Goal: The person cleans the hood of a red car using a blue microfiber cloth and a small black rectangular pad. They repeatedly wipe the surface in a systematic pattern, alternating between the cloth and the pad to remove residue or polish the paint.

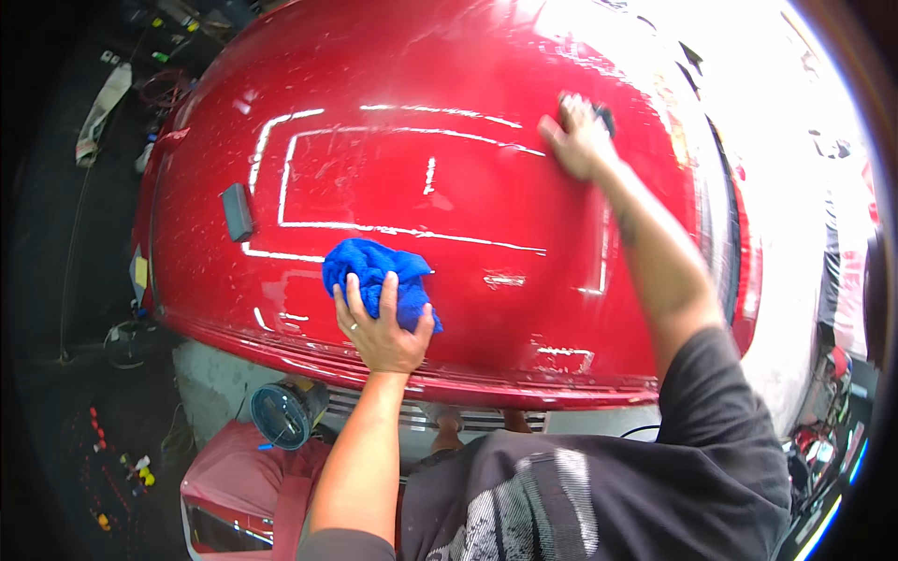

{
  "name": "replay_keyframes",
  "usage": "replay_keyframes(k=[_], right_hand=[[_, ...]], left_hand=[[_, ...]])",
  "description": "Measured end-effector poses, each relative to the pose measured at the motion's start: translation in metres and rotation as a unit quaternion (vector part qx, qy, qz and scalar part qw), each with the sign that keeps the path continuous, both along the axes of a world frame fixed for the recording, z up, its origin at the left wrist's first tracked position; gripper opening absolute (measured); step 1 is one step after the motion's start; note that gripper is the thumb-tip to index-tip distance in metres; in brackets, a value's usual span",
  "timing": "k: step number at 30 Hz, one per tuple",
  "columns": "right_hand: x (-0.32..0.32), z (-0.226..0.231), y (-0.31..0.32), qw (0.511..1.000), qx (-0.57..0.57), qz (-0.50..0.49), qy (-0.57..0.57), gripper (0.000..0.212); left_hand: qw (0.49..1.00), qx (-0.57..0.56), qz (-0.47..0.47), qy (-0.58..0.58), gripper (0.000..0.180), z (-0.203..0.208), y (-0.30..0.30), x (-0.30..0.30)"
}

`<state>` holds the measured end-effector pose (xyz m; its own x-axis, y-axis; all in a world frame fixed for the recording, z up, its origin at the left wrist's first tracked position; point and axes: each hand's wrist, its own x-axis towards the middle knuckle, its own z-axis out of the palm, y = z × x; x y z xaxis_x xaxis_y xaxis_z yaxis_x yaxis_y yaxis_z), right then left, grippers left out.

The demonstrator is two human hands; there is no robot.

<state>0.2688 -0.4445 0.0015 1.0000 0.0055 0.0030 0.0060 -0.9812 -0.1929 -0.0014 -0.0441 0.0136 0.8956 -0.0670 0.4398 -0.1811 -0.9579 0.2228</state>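
Big glossy red car hood (449,187) fills the view, streaked with light reflections. Left hand (382,329) lies flat, fingers spread, near the hood's front edge, pressing on a crumpled blue cloth (374,271), not clenched around it. Right hand (580,140) reaches far across the hood, palm down over a small dark pad (604,118); can't tell how it grips. Small grey block (237,211) sits on the hood's left side.

Right hand (580,138) motion-blurred, covering most of dark pad (605,118); blue cloth (379,276) partly under left hand (383,332); car panel (421,112) top cut off, upper-right glare-washed.
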Motion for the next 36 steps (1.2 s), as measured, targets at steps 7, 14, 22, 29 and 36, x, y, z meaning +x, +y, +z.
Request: replay_keyframes(k=[7,14,22,29,36], right_hand=[[-0.41,0.03,0.073,0.989,0.063,0.08,0.11,0.1],[-0.228,0.012,0.01,0.997,0.04,0.033,0.051,0.097],[0.1,-0.001,-0.093,0.99,0.101,-0.09,0.029,0.093],[-0.134,0.007,0.044,0.999,0.026,0.001,0.039,0.098],[-0.426,0.017,0.08,0.985,0.05,0.102,0.13,0.106]], left_hand=[[1.0,-0.004,0.019,0.001,0.081,0.007,-0.01,0.006],[1.0,0.0,0.01,0.01,0.081,0.003,-0.007,-0.003],[1.0,-0.005,-0.019,-0.001,0.082,0.001,-0.005,-0.001],[1.0,0.002,0.008,-0.006,0.082,0.004,0.004,-0.002],[0.999,-0.01,0.027,0.013,0.081,0.007,-0.014,0.006]])
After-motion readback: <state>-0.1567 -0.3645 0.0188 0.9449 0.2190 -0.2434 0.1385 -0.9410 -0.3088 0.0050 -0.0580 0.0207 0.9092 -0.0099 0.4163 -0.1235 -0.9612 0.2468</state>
